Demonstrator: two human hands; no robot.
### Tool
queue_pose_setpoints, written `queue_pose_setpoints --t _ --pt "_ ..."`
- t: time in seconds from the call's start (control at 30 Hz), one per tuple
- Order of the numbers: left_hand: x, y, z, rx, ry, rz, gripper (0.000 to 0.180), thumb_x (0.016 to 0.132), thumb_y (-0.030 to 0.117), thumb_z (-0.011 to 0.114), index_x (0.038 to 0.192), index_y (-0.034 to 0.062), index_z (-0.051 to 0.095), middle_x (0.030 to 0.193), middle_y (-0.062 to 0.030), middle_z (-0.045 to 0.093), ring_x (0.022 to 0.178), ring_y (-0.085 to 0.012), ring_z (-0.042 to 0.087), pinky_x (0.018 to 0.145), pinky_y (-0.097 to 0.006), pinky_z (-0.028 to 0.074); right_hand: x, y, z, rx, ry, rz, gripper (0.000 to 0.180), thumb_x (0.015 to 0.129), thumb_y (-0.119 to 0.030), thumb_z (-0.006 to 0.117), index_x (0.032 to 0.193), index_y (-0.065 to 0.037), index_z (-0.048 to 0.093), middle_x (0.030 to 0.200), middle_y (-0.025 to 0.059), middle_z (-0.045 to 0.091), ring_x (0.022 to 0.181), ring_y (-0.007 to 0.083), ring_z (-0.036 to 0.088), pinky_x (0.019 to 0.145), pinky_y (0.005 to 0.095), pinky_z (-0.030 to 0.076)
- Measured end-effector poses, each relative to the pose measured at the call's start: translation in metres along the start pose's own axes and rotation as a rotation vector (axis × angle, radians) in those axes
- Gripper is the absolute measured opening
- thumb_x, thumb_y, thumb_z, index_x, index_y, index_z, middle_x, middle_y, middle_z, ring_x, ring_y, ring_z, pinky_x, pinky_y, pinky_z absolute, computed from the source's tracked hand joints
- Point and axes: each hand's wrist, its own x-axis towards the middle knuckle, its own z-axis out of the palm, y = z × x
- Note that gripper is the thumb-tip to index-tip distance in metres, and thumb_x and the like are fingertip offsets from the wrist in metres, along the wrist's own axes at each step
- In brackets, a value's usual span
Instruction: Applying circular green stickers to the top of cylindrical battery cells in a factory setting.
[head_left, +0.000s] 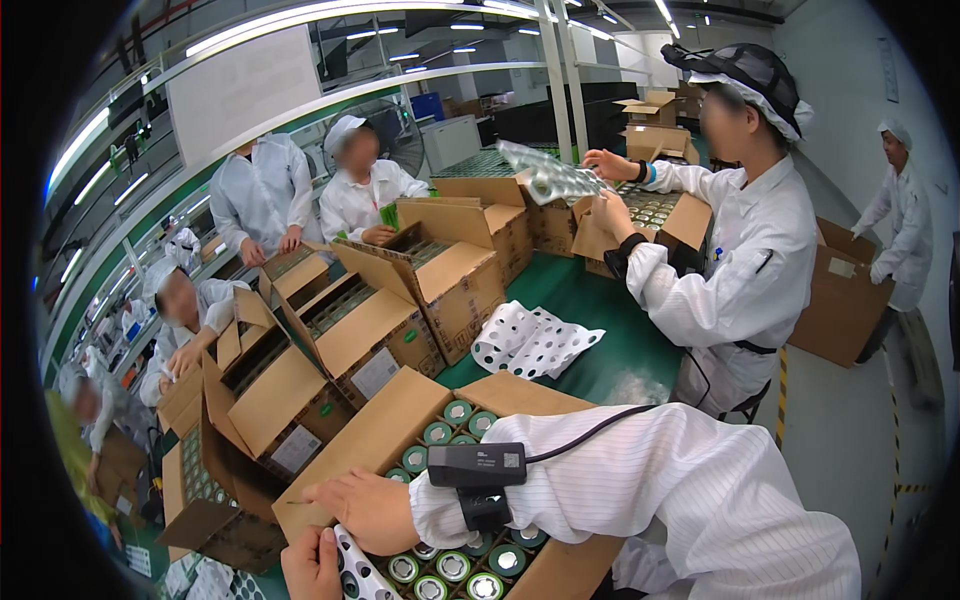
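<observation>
In front of me is an open cardboard box (575, 575) filled with rows of cylindrical battery cells (453, 567). Their round metal tops have green rims, and brown dividers separate some of them. A white sheet with round holes (350, 552) lies over the cells at the box's near left. My left hand (312, 566) pinches this perforated sheet between thumb and fingers. Across the box reaches my right arm, a black device strapped at its wrist. My right hand (365, 510) is over the box's left side, palm down with fingers stretched out near the flap, just above the sheet.
Another perforated white sheet (535, 340) lies crumpled on the green table (560, 280). Several open cell boxes (375, 340) stand to the left and beyond. At the right a co-worker (740, 250) lifts a clear perforated sheet (550, 175). Farther right, someone handles a large carton (845, 290).
</observation>
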Motion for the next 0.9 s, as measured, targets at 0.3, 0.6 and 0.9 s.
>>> queue_pose_setpoints --t 0.3,0.6,0.9 --pt "0.000 -0.006 0.006 0.063 0.029 -0.032 0.022 0.090 0.016 0.050 0.082 -0.0036 0.055 0.062 -0.0164 0.051 0.055 -0.0208 0.049 0.053 -0.030 0.038 0.008 -0.010 -0.031 0.130 0.031 0.032 0.058 0.068 0.002 0.052 0.123 0.001 0.034 0.112 0.0205 0.049 0.107 0.0382 0.046 0.092 0.0424 0.037" --pt "0.001 -0.011 0.011 0.039 0.125 -0.075 0.015 0.085 0.013 0.056 0.081 -0.0008 0.060 0.058 -0.0136 0.053 0.050 -0.0216 0.050 0.051 -0.031 0.041 -0.021 -0.095 -0.063 1.007 0.027 -0.341 0.041 0.085 -0.009 0.053 0.121 -0.002 0.035 0.114 0.0190 0.050 0.104 0.0222 0.054 0.080 0.0294 0.043" --pt "0.005 -0.014 0.010 0.071 0.009 -0.133 0.020 0.090 0.017 0.052 0.079 -0.0001 0.057 0.053 -0.0075 0.049 0.048 -0.0116 0.044 0.048 -0.027 0.037 -0.045 -0.110 -0.028 1.376 0.309 -0.474 0.032 0.086 -0.009 0.051 0.116 -0.003 0.042 0.111 0.0196 0.054 0.099 0.0224 0.057 0.078 0.0290 0.044"
